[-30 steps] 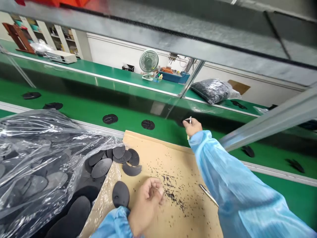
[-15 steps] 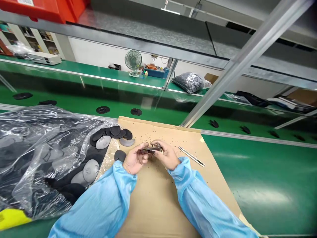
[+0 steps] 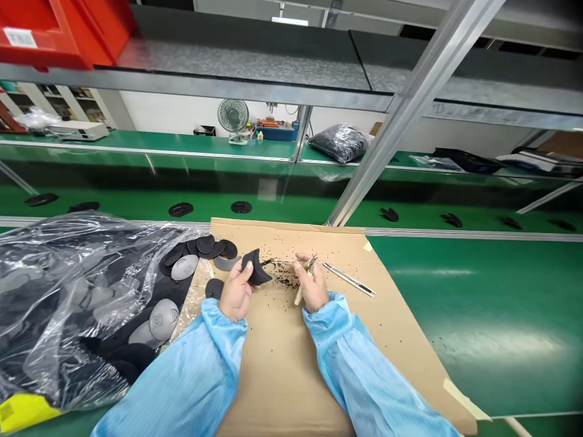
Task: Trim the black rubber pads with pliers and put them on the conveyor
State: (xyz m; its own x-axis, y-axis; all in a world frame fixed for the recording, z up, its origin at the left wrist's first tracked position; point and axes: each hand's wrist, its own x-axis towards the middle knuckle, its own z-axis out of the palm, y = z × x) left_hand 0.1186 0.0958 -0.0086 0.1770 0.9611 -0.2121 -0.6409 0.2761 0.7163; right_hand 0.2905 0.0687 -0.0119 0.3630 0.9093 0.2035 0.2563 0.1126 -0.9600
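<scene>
Pinched between the thumb and fingers of my left hand (image 3: 235, 294) is a curved black pad (image 3: 257, 269), tilted up over the cardboard. My right hand (image 3: 312, 287) is closed around small nippers (image 3: 298, 297) with pale yellow handles; the metal tip shows above the fingers, apart from the pad. Between the hands, many black scraps (image 3: 286, 276) lie scattered on the cardboard sheet (image 3: 282, 376). A slim utility knife (image 3: 349, 279) rests just right of my right hand. By my left wrist lies another dark pad (image 3: 214, 288).
A clear plastic bag (image 3: 68, 291) of black and grey pads covers the left side, with several loose pads (image 3: 204, 244) at its mouth. Black pieces (image 3: 181, 209) sit spaced along the green belt behind. A metal post (image 3: 364, 176) rises at the back, below a shelf with a red bin (image 3: 91, 36).
My hands have moved apart: the left has drawn the pad leftward and turned it up, while the right has shifted right with the nippers. The camera view has shifted slightly.
</scene>
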